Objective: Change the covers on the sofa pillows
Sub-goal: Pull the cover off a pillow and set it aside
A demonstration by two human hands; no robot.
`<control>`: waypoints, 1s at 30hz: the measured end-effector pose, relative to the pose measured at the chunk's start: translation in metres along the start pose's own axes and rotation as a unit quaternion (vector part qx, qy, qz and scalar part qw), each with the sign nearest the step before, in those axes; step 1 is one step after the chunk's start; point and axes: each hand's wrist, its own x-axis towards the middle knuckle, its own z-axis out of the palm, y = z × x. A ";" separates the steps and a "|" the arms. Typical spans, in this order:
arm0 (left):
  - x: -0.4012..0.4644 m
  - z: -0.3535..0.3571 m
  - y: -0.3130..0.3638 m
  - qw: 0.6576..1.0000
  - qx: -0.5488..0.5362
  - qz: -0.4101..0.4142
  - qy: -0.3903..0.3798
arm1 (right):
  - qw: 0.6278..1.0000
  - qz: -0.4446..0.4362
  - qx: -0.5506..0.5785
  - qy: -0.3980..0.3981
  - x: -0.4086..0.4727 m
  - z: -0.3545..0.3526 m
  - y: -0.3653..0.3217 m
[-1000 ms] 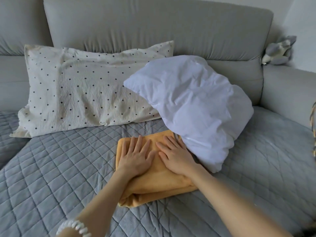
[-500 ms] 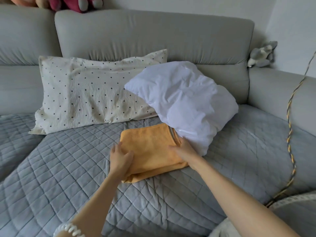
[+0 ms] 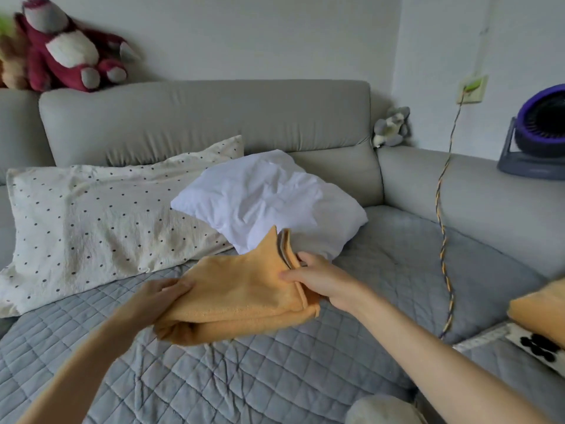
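A folded orange pillow cover (image 3: 241,289) is lifted a little above the quilted grey seat. My left hand (image 3: 159,298) grips its left edge and my right hand (image 3: 318,278) pinches its right edge near the zipper. Behind it a bare white pillow (image 3: 269,200) leans against the sofa back. A cream pillow with black dots (image 3: 101,215) lies to the left, partly under the white one.
The grey sofa back (image 3: 208,117) and right armrest (image 3: 489,191) bound the seat. Plush toys (image 3: 67,47) sit on top at left. A braided cable (image 3: 443,240) hangs over the armrest, a purple fan (image 3: 541,133) stands right, and another orange item (image 3: 541,310) lies at the right edge.
My hands went from pressing flat on the folded orange cover to gripping its sides and lifting it off the seat. The view has tilted up and to the right.
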 end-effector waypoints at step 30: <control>0.127 0.484 0.123 0.795 0.390 0.421 -0.195 | 0.743 0.285 -0.449 0.408 0.005 -0.330 0.223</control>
